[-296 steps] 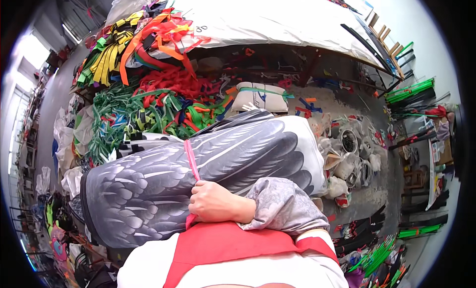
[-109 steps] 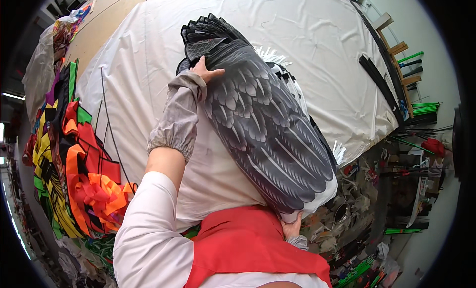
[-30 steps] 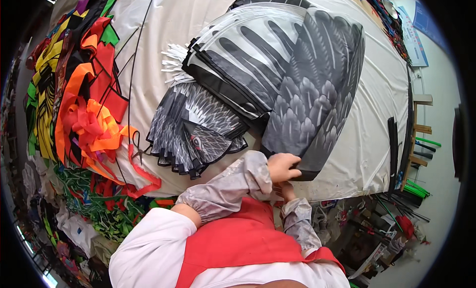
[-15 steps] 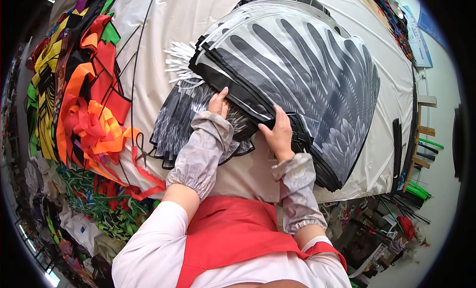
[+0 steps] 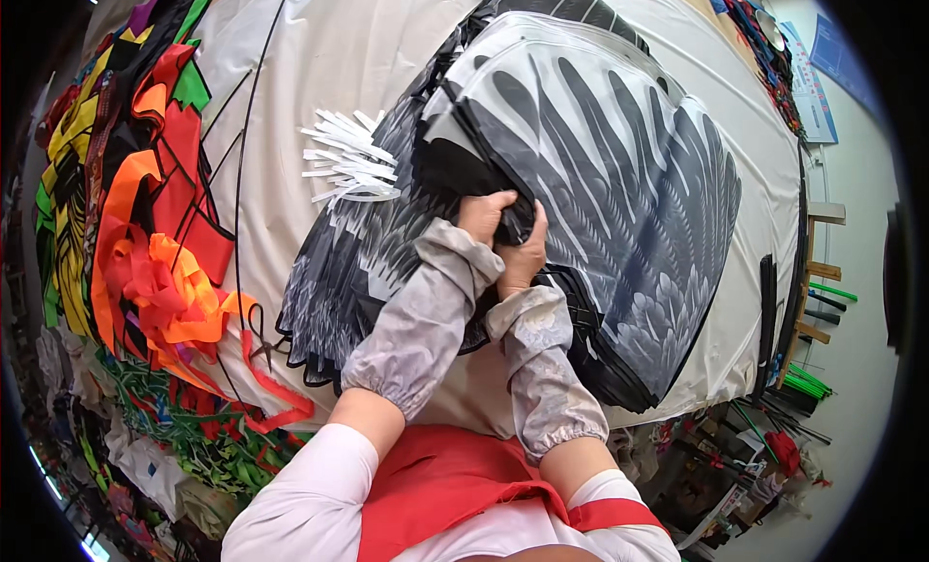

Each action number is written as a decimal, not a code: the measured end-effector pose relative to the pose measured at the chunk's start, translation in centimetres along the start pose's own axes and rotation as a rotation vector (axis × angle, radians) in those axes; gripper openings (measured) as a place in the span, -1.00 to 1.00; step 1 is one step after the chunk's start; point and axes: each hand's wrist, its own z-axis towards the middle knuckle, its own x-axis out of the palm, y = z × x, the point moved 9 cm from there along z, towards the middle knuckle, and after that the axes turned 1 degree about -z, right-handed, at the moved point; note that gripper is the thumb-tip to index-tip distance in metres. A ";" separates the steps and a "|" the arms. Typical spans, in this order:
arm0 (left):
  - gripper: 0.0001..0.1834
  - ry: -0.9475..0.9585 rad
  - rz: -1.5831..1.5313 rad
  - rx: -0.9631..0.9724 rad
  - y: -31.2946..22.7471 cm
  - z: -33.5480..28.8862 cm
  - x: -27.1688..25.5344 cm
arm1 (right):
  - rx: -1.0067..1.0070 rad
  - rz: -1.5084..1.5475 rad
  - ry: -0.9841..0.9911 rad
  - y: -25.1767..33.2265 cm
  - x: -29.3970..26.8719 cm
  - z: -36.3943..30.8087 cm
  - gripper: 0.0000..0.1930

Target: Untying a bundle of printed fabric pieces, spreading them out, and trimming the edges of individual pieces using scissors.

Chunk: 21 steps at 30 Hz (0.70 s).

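Note:
A thick stack of printed fabric wing panels (image 5: 668, 223), grey and white with a feather pattern and black edging, lies across the table before me. My left hand (image 5: 481, 217) is closed on the black edge of the stack. Right beside it, my right hand (image 5: 523, 257) grips the same bunched black edge, fingers wrapped round it. Another pile of grey feather-print fabric (image 5: 334, 272) sits partly under the stack, to the left of my hands. White strips (image 5: 350, 158) lie fanned out by that pile.
Red and orange fabric (image 5: 160, 281) is heaped on the left, with yellow and green pieces beyond. A thin black rod (image 5: 254, 107) lies on the pale-covered table (image 5: 319, 40). Black rods (image 5: 765, 310) rest near the right edge. Green scraps (image 5: 223, 451) are piled at lower left.
My hands have come together at the middle of the black edge, which is now bunched. The stack's left end has shifted right, showing more of the pile beneath.

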 end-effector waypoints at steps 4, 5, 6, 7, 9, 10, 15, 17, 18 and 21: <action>-0.86 0.057 0.369 0.280 0.2 -7.4 10.4 | 0.170 0.764 -0.199 -10.8 -4.8 2.0 -0.55; -0.85 0.095 0.493 0.303 1.2 -9.1 13.1 | 0.134 1.063 -0.253 -14.1 -6.6 2.7 -0.64; -0.85 0.088 0.503 0.319 2.1 -10.2 14.1 | 0.133 1.081 -0.244 -12.3 -8.9 2.6 -0.64; -0.84 0.136 0.847 0.596 1.9 -12.2 17.0 | 0.256 1.358 -0.160 -11.1 -10.8 2.3 -0.71; -0.84 0.217 1.182 0.872 2.8 -16.1 22.4 | 0.367 1.627 -0.099 -9.5 -15.9 2.4 -0.76; -0.82 0.282 1.100 0.726 4.0 -17.3 24.9 | 0.136 1.187 -0.233 -9.7 -21.4 3.0 -0.76; -0.72 0.717 0.507 0.306 8.8 -27.1 37.6 | -0.214 0.762 -0.406 -8.2 -41.4 5.3 -0.71; -0.65 0.913 0.285 0.209 11.8 -30.5 40.4 | -0.381 0.932 -0.270 -8.9 -48.4 8.0 -0.73; -0.60 0.986 0.300 0.184 13.7 -32.1 40.6 | -0.517 0.566 -0.449 -9.4 -53.5 8.4 -0.73; -0.60 1.065 0.324 -0.167 21.8 -31.6 34.4 | -0.439 0.607 -0.443 -17.9 -67.7 16.6 -0.64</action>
